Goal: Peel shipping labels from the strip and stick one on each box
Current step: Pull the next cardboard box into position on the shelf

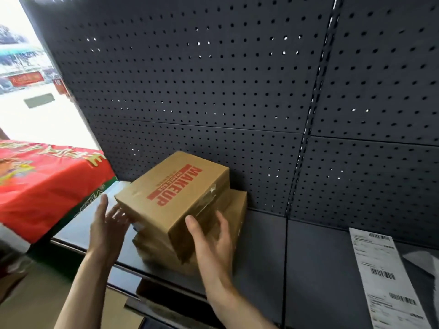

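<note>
Two brown cardboard boxes sit in one stack on the dark grey metal shelf (261,257), pushed back near the dark pegboard wall (213,79) full of little holes. The top brown cardboard box (166,193) has big red letters that say MAKEUP, and clear tape runs over one edge. It sits crooked and tilted on the lower brown cardboard box (237,210), which peeks out behind and under it. I cannot tell if more boxes hide below.

Both hands are spread wide, one on each side of the top box. The left hand (107,224) is flat with straight fingers, and its fingertips touch the left corner of the top box. The right hand (213,241) is open too, thumb up, with its fingers against the near right side of the boxes. Neither hand is curled around anything.

One long white strip of shipping labels (384,276) lies flat on the shelf, well apart from the boxes on the right. Three black barcodes show on it.

One red printed cloth or bag (40,186) lies to the left of the shelf.
</note>
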### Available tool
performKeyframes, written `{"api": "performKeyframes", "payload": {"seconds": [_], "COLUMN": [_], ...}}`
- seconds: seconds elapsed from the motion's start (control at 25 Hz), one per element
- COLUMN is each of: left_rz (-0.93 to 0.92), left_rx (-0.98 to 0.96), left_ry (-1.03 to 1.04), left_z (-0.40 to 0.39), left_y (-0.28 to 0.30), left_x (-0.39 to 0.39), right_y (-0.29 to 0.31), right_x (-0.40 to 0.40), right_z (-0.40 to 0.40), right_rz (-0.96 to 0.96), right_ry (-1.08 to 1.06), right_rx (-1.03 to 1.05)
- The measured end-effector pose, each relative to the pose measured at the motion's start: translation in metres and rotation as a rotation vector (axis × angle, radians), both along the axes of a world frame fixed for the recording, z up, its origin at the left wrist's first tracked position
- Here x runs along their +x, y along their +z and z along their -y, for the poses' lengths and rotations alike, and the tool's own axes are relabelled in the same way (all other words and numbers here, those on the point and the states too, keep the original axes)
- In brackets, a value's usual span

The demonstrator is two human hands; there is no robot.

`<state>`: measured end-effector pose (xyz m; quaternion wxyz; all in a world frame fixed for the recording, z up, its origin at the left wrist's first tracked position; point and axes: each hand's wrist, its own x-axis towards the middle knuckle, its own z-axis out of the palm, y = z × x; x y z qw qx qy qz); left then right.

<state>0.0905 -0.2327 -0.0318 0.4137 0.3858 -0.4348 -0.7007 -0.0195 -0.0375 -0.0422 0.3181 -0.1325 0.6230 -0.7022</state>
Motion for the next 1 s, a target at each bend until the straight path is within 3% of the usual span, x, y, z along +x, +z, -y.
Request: {"api": "performKeyframes", "payload": {"seconds": [0.2,0.4,0.64,0.84,1.0], "left_rz": [0.125,0.143,0.193,0.127,0.053], "left_rx": [-0.121,-0.187,-0.301,-0.234,-0.18], "left_ry": [-0.13,-0.147,-0.227,-0.354,-0.394], "left_z": [-0.031,-0.072,-0.157,-0.244,-0.338], "left_y": [0.009,0.01,0.012,-0.003,-0.01], "left_x": [-0.007,-0.015,-0.058,-0.127,-0.189], "right_y": [0.015,0.027,0.035,0.034,0.023], "right_x": [0.014,-0.011,-0.083,-0.139,-0.187], "right_z": [0.021,-0.005,-0.101,-0.204,-0.297], "right_rz": [0.081,0.001,-0.046,-0.106,-0.034], "right_ry": [0.022,-0.067,-0.097,-0.138,-0.205], "right_rx": [0.025,-0.073,-0.123,-0.151,-0.123]}}
